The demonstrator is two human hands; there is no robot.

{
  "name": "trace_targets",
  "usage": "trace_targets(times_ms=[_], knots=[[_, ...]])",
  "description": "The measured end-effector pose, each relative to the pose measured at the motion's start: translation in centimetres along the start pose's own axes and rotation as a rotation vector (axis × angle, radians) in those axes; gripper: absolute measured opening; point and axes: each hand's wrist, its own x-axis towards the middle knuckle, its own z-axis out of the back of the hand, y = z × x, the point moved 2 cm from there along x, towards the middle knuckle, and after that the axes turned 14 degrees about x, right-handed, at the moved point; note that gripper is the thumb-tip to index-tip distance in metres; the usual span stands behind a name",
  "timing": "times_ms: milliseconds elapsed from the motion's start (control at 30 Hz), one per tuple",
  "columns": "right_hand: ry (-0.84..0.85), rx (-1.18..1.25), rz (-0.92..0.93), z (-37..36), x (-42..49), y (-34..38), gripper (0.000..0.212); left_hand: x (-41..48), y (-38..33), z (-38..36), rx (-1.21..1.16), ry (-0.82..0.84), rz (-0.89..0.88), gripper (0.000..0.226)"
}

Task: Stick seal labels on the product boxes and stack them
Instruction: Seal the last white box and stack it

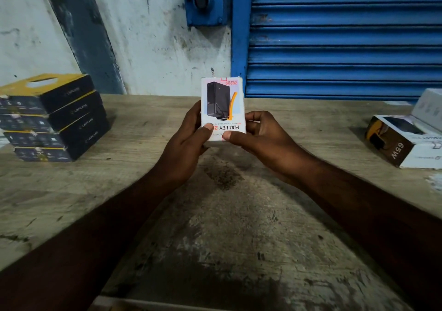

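Obs. Both hands hold one white box (pixel 223 109) in the air over the middle of the desk (pixel 239 227), clear of its surface. The printed face is turned to the camera and the print reads upside down, so the box's top end points back at the person.

Left hand (pixel 191 141): fingers curled round the box's left side, thumb flat on the printed face near the lower edge.
Right hand (pixel 258 133): fingers wrapped behind the right side, thumb pressed on the face at the bottom edge. A small red mark (pixel 223 139) shows just beside that thumb tip.
A red-outlined square (pixel 223 79) sits at the far end, straddling the edge.

Reading. Both marks are probably seal labels folded over the flap edges. The near one is too covered to be sure. The two-handed grip at one end leaves the face open to view, which suits either rubbing the near label down or checking it. Thumb pressure on an edge is how such a label would be made to bond.

Surroundings. At far left a stack of four dark boxes (pixel 55 119) with yellow trim lies flat, slightly staggered, well apart from the hands. It looks like a finished pile kept out of the working area. At far right is a loose group of boxes (pixel 404 143), one marked 65W and the others white. They are unstacked and likely still to be done. A blue shutter (pixel 344 35) stands behind the desk.

Status. Sealing of this box is near complete, and stacking is not yet done. Which pile takes it I cannot tell.
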Motion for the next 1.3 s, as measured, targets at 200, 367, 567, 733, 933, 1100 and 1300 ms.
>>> trace_targets(times_ms=[200,367,567,733,933,1100,1300], knots=[[0.002,0.017,-0.053,0.33,0.1,-0.01,0.047,0.07,0.04,0.04,0.001,0.024,0.016,0.053],[0.029,0.102,-0.051,0.04,0.08,0.25,0.041,0.03,-0.33,0.22,0.046,0.015,-0.029,0.049],[0.045,0.239,-0.085,-0.33,-0.15,0.62,0.043,0.09,-0.54,0.55,0.207,0.023,-0.094,0.064],[0.06,0.142,-0.055,-0.08,0.04,-0.01,0.044,0.11,-0.13,0.68,0.167,0.04,-0.023,0.072],[0.058,0.06,-0.033,0.11,-0.11,0.06,0.048,0.14,0.14,0.45,-0.012,0.036,0.055,0.06],[0.043,-0.014,-0.033,0.24,-0.09,0.03,0.053,0.01,-0.07,0.27,-0.001,0.054,0.046,0.053],[0.077,0.078,-0.057,0.5,0.3,0.18,0.025,0.21,0.21,0.13,-0.038,0.061,0.056,0.04]])
